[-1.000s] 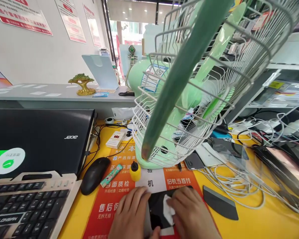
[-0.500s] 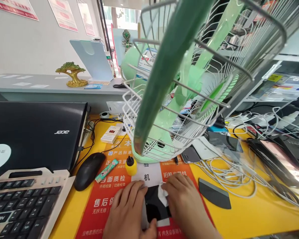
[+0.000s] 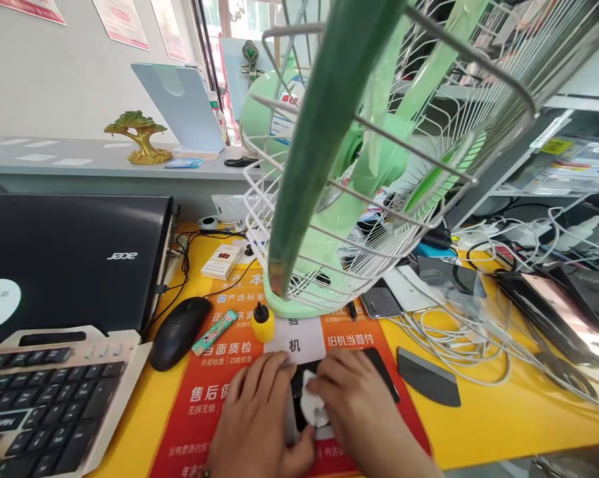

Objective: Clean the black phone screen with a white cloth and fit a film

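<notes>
apparently our left hand is there to steady: half curled, it holds the left side of the dark device, fingers towards the far corner, thumb bent in at the near edge. our right hand is mostly closed, its fingertips bunched on a white cloth and set against the device's black face, so we judge the pressure falls on a small patch. the device sits between our two hands, over the red mat, close enough that neither arm must stretch. just beyond our left fingers a small yellow bottle stands upright, handily near; a dark scraper-like piece lies beside the mat's right edge, touched by neither hand

much is covered. our right hand hides part of the device, and we cannot tell whether the black corner showing past it belongs to the same thing or another beneath. whether the device rests flat or is slightly lifted is unclear too. the cloth's folds vanish under our fingers, both forearms are cut off below, and the fan blocks much of what stands behind
</notes>
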A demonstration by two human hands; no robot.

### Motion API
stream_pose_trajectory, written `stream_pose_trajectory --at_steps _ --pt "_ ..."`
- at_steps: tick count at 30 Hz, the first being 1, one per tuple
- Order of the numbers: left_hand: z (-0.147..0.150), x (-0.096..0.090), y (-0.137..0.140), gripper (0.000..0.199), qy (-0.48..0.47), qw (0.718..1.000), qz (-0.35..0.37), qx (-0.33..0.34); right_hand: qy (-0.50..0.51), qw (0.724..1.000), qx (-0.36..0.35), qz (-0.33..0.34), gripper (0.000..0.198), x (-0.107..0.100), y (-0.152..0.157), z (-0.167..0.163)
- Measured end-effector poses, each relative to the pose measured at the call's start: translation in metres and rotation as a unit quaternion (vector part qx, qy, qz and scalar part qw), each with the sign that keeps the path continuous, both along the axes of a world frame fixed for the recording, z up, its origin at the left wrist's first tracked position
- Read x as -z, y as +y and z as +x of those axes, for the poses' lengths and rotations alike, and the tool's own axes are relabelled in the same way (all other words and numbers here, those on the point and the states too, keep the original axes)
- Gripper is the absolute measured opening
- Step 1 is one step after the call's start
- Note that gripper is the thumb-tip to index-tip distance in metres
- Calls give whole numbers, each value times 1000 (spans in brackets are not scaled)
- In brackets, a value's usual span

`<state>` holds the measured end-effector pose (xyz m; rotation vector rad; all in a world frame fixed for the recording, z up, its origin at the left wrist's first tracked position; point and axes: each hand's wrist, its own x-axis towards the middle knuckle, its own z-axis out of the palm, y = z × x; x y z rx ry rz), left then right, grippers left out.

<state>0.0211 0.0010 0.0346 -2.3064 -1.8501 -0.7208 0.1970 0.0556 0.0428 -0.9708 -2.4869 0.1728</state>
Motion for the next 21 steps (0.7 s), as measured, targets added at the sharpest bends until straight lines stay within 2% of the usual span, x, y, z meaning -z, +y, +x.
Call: stream_pose_trajectory --at_steps 2,6,10,13,17,21 --pt "0 0 -1 55 -6 1000 -15 0 2 1000 31 2 14 0 0 1" --pt "0 1 -1 54 -18 1000 -7 1 -8 1000 -29 3 12 -2 3 3" --pt "1 2 -2 54 -32 999 -28 -6 -25 1000 8 5 11 -3 4 0" --pt "1 2 -2 56 -37 999 -13 -3 -36 997 -66 4 7 -3 2 0" --pt "2 2 -2 54 -43 999 -10 -9 -57 998 -22 18 9 -6 4 4" --pt "3 2 -2 52 -57 998 -7 -7 -45 997 -57 22 9 -5 6 6"
